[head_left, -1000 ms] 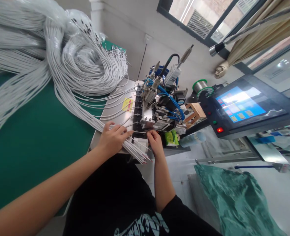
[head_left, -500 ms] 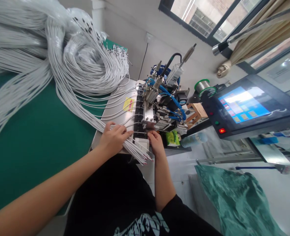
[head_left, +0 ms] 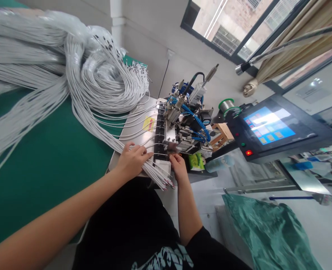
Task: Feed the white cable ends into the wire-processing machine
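Note:
My left hand (head_left: 132,159) lies on a bunch of thin white cables (head_left: 154,171) at the near end of a metal machine plate (head_left: 139,129), its fingers curled over them. The cables' red-tipped ends stick out past the plate's edge. My right hand (head_left: 178,165) is pinched on one cable end at the black fixture strip (head_left: 158,140). Several single cables lie in the strip's slots. Just beyond it stands the machine head (head_left: 184,125) with blue hoses.
A huge heap of white cables (head_left: 70,71) covers the green table (head_left: 42,165) to the left. A touchscreen console (head_left: 269,125) stands at the right, with a solder spool (head_left: 228,105) beside the machine. A green bag (head_left: 267,232) lies on the floor.
The view has tilted, so everything sits a little lower and further left in the picture. Both hands stay at the same spot on the cables and fixture.

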The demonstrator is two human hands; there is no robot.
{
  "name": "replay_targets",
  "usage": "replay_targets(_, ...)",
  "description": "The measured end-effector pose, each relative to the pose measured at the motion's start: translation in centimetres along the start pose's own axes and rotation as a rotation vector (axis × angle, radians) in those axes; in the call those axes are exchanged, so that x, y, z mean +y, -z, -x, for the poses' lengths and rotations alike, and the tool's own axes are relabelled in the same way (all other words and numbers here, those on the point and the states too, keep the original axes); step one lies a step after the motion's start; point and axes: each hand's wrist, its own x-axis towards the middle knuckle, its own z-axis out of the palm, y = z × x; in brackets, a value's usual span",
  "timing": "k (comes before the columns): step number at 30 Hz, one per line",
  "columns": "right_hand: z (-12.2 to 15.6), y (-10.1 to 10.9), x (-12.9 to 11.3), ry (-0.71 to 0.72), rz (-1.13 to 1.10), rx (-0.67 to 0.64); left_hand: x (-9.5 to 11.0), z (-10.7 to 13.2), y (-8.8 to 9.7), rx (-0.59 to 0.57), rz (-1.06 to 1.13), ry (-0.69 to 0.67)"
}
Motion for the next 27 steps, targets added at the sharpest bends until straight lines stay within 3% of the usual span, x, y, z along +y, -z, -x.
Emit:
replay_targets(10, 2.6, 3.2, -0.5, 0.08, 0.203, 0.053, 0.1, 0.0, 0.3, -0.034, 0.005, -0.019)
replay_targets(18, 3.5, 3.6, -2.2, 0.139, 0.323, 0.02, 0.1, 0.3, -0.2, -0.053, -0.044, 0.028)
replay_targets(22, 4.6, 3.5, -3.9, 0.181, 0.367, -0.052, 0.0, 0.3, -0.3, -0.084, -0.042, 0.047)
replay_targets(27, 6.7, 3.5, -5.9, 0.183, 0.5, -0.278, 0.0, 0.4, -0.6, -0.062, -0.006, 0.092)
